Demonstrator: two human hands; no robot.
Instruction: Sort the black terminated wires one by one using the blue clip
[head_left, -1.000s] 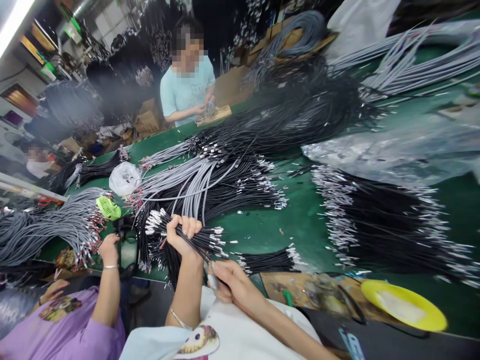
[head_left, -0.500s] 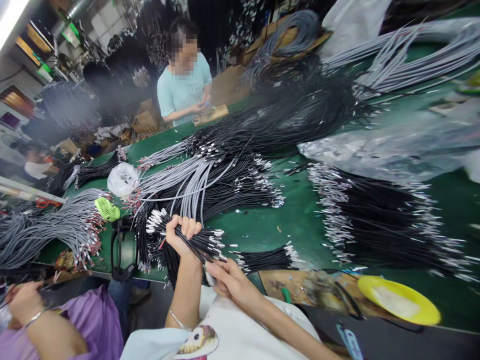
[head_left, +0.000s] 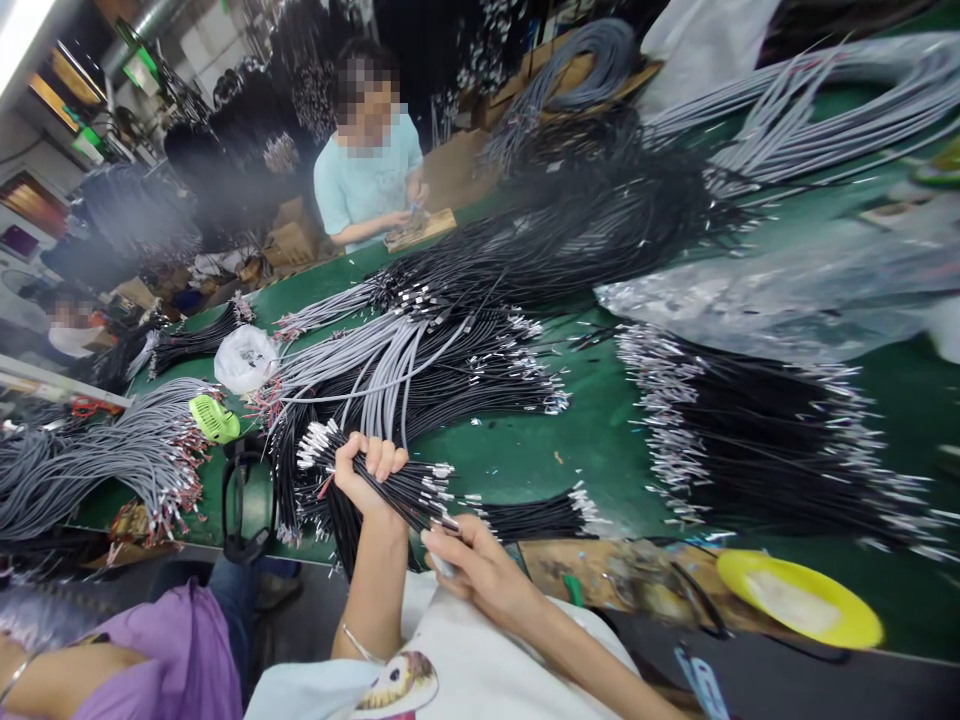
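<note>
My left hand (head_left: 371, 472) is wrapped round a bundle of thin black cables (head_left: 416, 492) with white and silvery ends, held tilted above the front of the bench. Close to the lower right end of that bundle, my right hand (head_left: 487, 568) is closed, its thumb and forefinger at a cable tip. Something small and pale shows under the right thumb, too little of it visible to name. More black cables (head_left: 536, 515) lie on the bench behind my right hand. Grey cables (head_left: 390, 375) are heaped over black ones beyond my left hand.
Rows of black cables (head_left: 780, 440) cover the right of the green bench (head_left: 592, 440), beside plastic sheeting (head_left: 750, 300). A yellow plate (head_left: 847, 625) and wooden board (head_left: 544, 570) sit at the front edge. A lime-green fan (head_left: 215, 418) stands left. One co-worker (head_left: 367, 170) works opposite; another's purple sleeve (head_left: 187, 650) is at left.
Both my hands have shifted slightly to the right, the right one a little more, with the bundle still in my left. At left, the co-worker's forearm and hand have moved down and mostly out of view.
</note>
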